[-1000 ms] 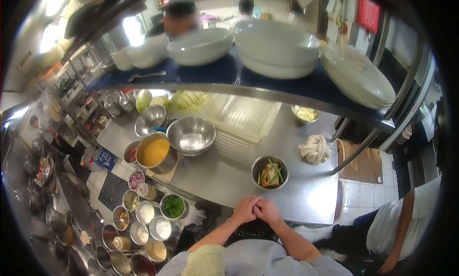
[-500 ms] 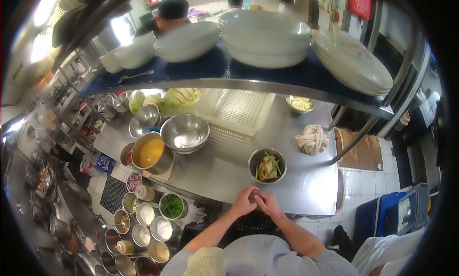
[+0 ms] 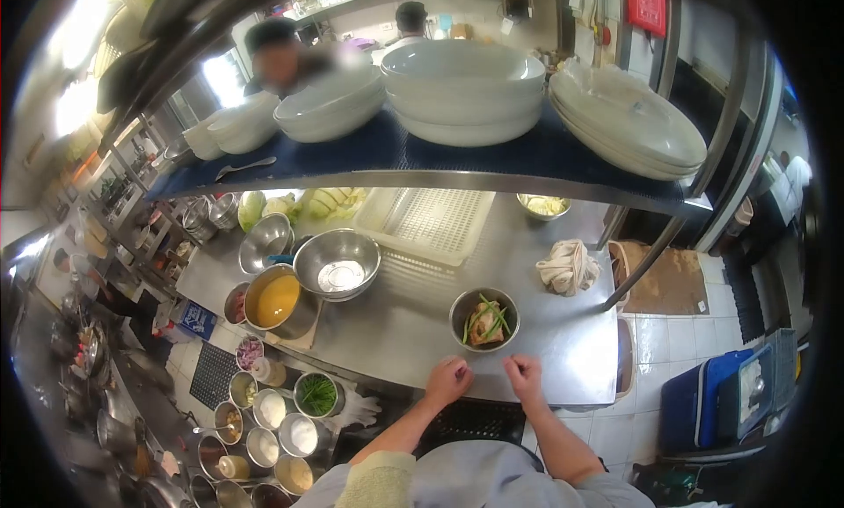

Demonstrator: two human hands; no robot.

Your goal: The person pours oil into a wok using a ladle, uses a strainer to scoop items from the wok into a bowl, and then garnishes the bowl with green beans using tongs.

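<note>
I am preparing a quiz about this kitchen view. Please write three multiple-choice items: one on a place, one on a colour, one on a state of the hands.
1. Where does the small bowl with food stand?
A. on the steel counter, just beyond the hands
B. on the upper shelf
C. on the floor

2. What colour is the content of the pot at the left?
A. green
B. yellow-orange
C. white

3. How are the left hand and right hand?
A. clasped together
B. both holding the bowl
C. apart and empty, at the counter edge

Answers: 1 A, the bowl sits on the counter ahead of both hands. 2 B, the liquid looks yellow-orange. 3 C, a gap shows between the hands and nothing is in them.
</note>
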